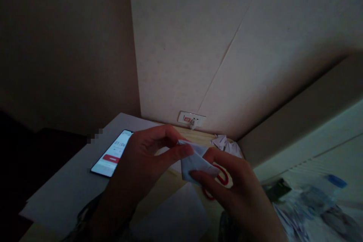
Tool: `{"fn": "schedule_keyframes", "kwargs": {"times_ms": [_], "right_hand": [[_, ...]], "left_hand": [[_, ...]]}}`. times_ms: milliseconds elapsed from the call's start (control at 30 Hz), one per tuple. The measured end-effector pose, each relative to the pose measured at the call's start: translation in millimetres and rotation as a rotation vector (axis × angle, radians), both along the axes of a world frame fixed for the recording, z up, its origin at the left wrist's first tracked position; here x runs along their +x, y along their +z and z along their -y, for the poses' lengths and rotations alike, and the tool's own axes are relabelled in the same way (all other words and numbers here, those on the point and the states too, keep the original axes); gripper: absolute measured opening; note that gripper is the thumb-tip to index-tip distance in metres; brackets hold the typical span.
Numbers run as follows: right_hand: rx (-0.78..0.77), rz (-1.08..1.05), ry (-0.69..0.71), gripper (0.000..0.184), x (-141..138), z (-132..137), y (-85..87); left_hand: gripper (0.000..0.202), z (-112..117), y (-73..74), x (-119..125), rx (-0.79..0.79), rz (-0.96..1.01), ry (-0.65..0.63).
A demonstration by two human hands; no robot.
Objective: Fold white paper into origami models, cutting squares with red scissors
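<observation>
A small piece of folded white paper (pixel 189 165) is held up above the table between both hands. My left hand (pixel 150 159) pinches its upper left corner between thumb and fingers. Its lower right side is gripped by my right hand (pixel 232 177), thumb in front and index finger at the upper edge. The paper has several creases and an opening along its top. Below it lies a flat white sheet (pixel 176 215). Red scissors handles (pixel 224 176) show partly behind my right hand.
A lit phone (pixel 106 164) rests on white sheets (pixel 62 193) at the left. Folded paper pieces (pixel 225 143) lie by the wall, near a socket with a plug (pixel 193 123). At the lower right are a blue-capped plastic bottle (pixel 323 193) and crumpled items.
</observation>
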State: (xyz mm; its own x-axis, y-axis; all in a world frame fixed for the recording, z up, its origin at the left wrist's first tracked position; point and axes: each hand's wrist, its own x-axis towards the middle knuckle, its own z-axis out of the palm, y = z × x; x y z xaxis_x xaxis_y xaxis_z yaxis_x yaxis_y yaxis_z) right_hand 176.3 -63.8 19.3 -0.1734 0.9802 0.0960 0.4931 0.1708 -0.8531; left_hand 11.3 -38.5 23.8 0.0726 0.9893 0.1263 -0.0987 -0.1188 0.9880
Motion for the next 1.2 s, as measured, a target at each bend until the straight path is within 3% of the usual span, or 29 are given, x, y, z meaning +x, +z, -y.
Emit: {"fn": "schedule_keyframes", "kwargs": {"times_ms": [233, 467, 633, 833, 967, 1200], "right_hand": [[0.028, 0.029, -0.005, 0.018, -1, 1, -1.5], [-0.009, -0.006, -0.023, 0.02, 1, 0, 0.0], [-0.012, -0.021, -0.005, 0.019, 2, -2, 0.4], [0.136, -0.084, -0.071, 0.008, 4, -2, -3.2], [0.165, -0.189, -0.084, 0.005, 3, 0, -3.5], [0.14, -0.241, -0.196, 0.01, -1, 4, -2.2]], "left_hand": [[0.022, 0, -0.9, -1, 0.094, -0.079, 0.029], [0.006, -9, -8.6, -3, 0.065, -0.004, -0.036], [0.01, -11, -9.6, -3, 0.051, 0.074, -0.04], [0.012, -10, -5.7, -7, 0.11, -0.064, -0.027], [0.011, -9, -6.2, -5, 0.158, -0.124, -0.091], [0.008, -10, -6.5, 1, 0.054, -0.048, -0.198]]}}
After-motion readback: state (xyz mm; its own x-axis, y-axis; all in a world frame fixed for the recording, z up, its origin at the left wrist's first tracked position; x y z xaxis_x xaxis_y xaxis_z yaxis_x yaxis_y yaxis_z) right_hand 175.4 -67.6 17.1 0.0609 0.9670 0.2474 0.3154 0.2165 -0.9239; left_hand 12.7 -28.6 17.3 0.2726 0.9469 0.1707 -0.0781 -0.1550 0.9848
